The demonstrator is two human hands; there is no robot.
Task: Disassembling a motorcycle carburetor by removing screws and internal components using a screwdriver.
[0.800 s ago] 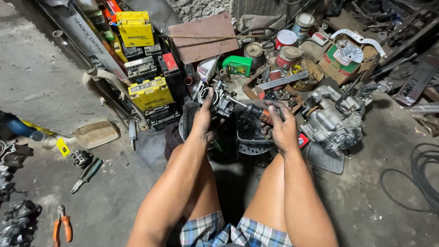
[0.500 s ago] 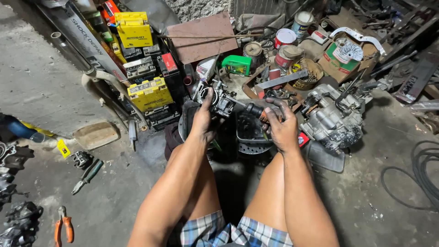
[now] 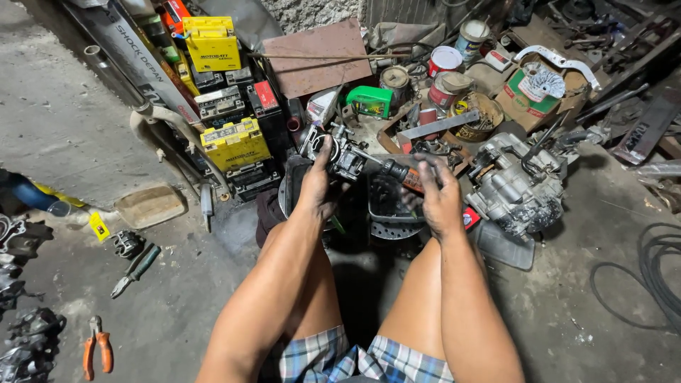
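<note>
- The left hand (image 3: 317, 186) grips a small metal engine part (image 3: 345, 157), left of the grey engine block (image 3: 516, 190).
- The right hand (image 3: 438, 200) closes on its dark handle-like end (image 3: 396, 170).
- Step, as I judge: inspecting it; turning needs firm grip.

Greasy grey metal engine part (image 3: 345, 157), held up above black basin (image 3: 389, 213).

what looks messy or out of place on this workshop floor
Tools lie loose on the concrete: orange-handled pliers and a screwdriver far left of both hands. The left hand and right hand, both blackened with grease, hold a small metal engine part.
</note>
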